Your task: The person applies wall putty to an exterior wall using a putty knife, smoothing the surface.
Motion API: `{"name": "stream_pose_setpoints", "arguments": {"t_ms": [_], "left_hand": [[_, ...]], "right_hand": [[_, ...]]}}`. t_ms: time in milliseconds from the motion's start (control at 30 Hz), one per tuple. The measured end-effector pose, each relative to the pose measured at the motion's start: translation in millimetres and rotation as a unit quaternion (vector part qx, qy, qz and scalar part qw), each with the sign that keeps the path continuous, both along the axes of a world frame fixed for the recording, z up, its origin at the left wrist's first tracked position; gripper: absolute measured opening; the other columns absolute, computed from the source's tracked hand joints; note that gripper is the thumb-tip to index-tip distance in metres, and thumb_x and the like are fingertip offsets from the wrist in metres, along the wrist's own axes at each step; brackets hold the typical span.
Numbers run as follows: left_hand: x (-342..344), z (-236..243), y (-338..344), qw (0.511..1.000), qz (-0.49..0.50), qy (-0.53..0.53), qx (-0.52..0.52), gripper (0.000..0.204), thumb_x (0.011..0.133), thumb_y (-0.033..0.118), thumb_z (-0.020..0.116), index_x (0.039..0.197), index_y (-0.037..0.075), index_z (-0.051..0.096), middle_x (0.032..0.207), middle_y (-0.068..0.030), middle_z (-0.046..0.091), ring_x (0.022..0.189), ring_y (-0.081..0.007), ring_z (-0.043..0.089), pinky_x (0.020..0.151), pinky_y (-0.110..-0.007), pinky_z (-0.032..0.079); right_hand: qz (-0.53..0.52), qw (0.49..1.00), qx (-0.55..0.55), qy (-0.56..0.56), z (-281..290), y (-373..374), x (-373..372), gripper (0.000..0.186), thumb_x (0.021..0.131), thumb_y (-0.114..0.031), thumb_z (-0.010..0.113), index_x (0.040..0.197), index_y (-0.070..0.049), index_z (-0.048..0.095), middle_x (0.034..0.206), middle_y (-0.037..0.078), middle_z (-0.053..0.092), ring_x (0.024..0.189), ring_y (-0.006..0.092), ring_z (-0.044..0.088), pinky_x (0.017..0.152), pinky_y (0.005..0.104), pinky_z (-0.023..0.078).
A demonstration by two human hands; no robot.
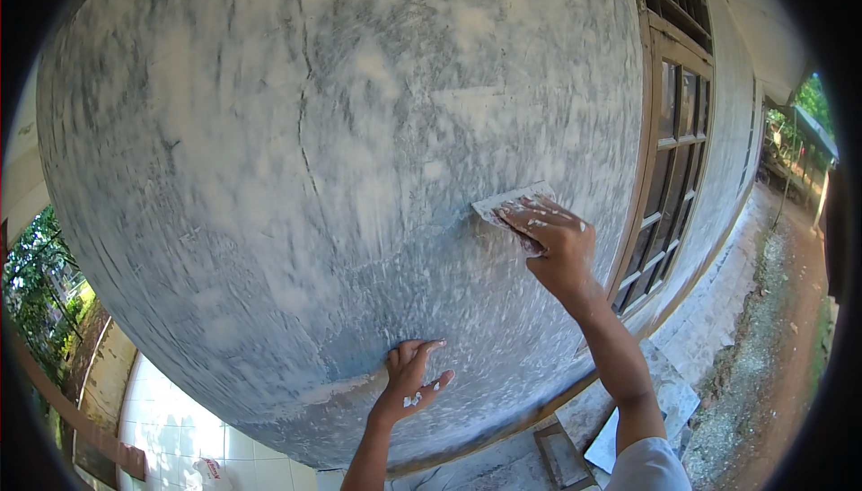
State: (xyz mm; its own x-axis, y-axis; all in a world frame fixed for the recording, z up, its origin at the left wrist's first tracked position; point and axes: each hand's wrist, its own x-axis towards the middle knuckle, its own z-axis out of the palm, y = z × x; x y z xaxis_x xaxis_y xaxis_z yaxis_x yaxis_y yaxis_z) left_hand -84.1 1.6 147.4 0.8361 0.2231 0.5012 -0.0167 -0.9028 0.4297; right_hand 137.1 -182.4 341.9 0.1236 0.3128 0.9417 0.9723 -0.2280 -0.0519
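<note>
In my right hand (561, 241) is a wide flat putty scraper (514, 198), smeared with white putty and laid against the wall (377, 150). White putty also coats the fingers around it. My left hand (416, 381) is lower down and to the left, close to the wall surface, its fingers apart and nothing in them. A few white flecks stick to its palm side. Patchy grey and white filler covers the wall, and a dark crack (303, 114) runs down its upper part.
A wooden-framed window (669, 159) with panes is set in the wall to the right. Below lie flat boards (663, 401) and a small wooden frame (563, 457). White floor tiles (171, 419) show at lower left, with a white bag (212, 473). A dirt path (799, 311) runs along the right.
</note>
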Motion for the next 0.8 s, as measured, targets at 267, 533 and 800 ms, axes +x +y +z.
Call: {"name": "stream_pose_setpoints", "arguments": {"t_ms": [267, 533, 800], "left_hand": [[9, -5, -5, 1.0, 0.0, 0.012, -0.006, 0.058, 0.095, 0.032, 0.077, 0.145, 0.015, 0.054, 0.132, -0.0112, 0.048, 0.119, -0.031, 0.04, 0.11, -0.045, 0.028], [2, 4, 1, 1.0, -0.022, 0.019, -0.01, 0.061, 0.098, 0.041, 0.073, 0.148, 0.015, 0.051, 0.129, -0.0101, 0.046, 0.116, -0.0289, 0.038, 0.107, -0.046, 0.026], [5, 0, -2, 0.999, 0.014, 0.043, -0.017, 0.061, 0.095, 0.029, 0.078, 0.148, 0.015, 0.051, 0.134, -0.0106, 0.046, 0.123, -0.0307, 0.038, 0.113, -0.045, 0.027]], "right_hand": [[-0.05, 0.993, 0.063, -0.089, 69, -2, 51, 0.051, 0.067, 0.008, 0.071, 0.112, -0.016, 0.081, 0.111, 0.006, 0.078, 0.117, 0.0226, 0.071, 0.095, 0.0376, 0.059], [-0.025, 0.99, 0.1, -0.093, 71, -19, 39, 0.05, 0.068, 0.005, 0.068, 0.11, -0.019, 0.082, 0.105, 0.005, 0.079, 0.093, 0.0255, 0.075, 0.072, 0.0383, 0.058], [-0.058, 0.996, 0.002, -0.068, -16, -8, 49, 0.044, 0.071, -0.003, 0.075, 0.111, -0.02, 0.082, 0.099, 0.003, 0.079, 0.096, 0.022, 0.075, 0.073, 0.0381, 0.06]]}}
